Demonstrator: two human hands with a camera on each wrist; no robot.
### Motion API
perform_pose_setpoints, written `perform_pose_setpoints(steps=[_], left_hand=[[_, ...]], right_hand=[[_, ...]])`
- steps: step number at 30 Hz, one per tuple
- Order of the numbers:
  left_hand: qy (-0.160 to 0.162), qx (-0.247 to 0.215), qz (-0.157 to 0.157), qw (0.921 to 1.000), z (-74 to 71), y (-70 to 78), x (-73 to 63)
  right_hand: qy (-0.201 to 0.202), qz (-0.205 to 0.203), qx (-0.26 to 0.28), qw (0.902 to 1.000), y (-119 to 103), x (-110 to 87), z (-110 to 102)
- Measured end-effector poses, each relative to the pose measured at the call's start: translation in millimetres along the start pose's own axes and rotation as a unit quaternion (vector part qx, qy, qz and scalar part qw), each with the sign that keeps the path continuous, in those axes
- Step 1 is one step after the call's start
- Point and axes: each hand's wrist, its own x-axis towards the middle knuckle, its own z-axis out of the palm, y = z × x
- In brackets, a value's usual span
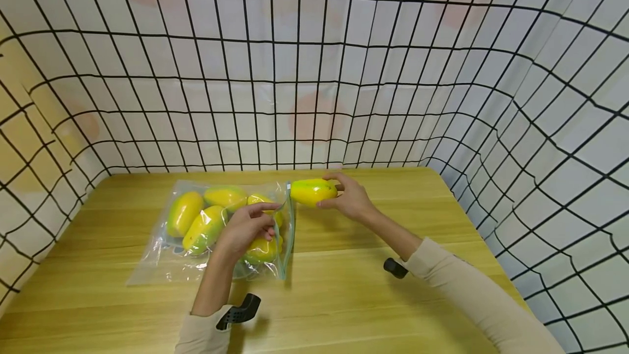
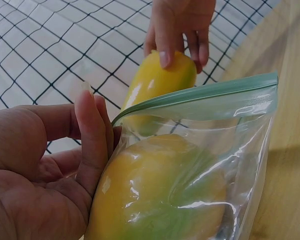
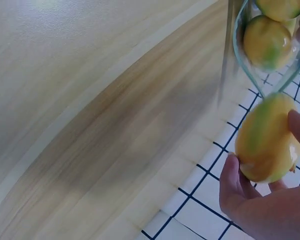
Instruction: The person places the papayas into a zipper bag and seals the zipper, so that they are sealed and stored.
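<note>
A clear zip bag (image 1: 162, 264) with a green zip strip (image 2: 230, 90) lies on the table, holding several yellow-green mangoes (image 1: 205, 229). My left hand (image 1: 248, 228) is at its mouth, fingers bent and gripping the bag's edge; in the left wrist view, part of that hold is hidden behind the fingers. The mouth gapes as a loop in the right wrist view. Just right of it, my right hand (image 1: 350, 196) holds another mango (image 1: 313, 192) between thumb and fingers. This mango's far end is at the bag's opening, seen in the right wrist view below the loop (image 3: 238, 50).
Under everything is a wood-grain table (image 1: 373, 299). A black wire grid (image 1: 314, 83) with pale cloth behind it surrounds the back and sides. Black wrist mounts (image 1: 241, 310) sit on both sleeves.
</note>
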Motion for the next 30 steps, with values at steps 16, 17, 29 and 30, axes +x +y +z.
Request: perform_pose_setpoints(steps=[16, 17, 29, 30], left_hand=[[-0.003, 0.002, 0.000, 1.0000, -1.2, -0.3, -0.3], [-0.003, 0.002, 0.000, 1.0000, -1.1, -0.1, -0.3], [-0.003, -0.001, -0.001, 1.0000, -0.3, 0.3, -0.5], [-0.003, 0.000, -0.001, 1.0000, -0.3, 0.1, -0.3]], right_hand=[[-0.082, 0.001, -0.003, 0.9966, 5.6, -8.4, -2.1], [-0.089, -0.001, -0.006, 0.9960, 6.1, -8.6, -2.5], [-0.161, -0.031, -0.018, 0.9863, 8.3, -12.1, -2.0], [-0.167, -0.035, -0.018, 0.9852, 8.0, -12.4, -2.2]])
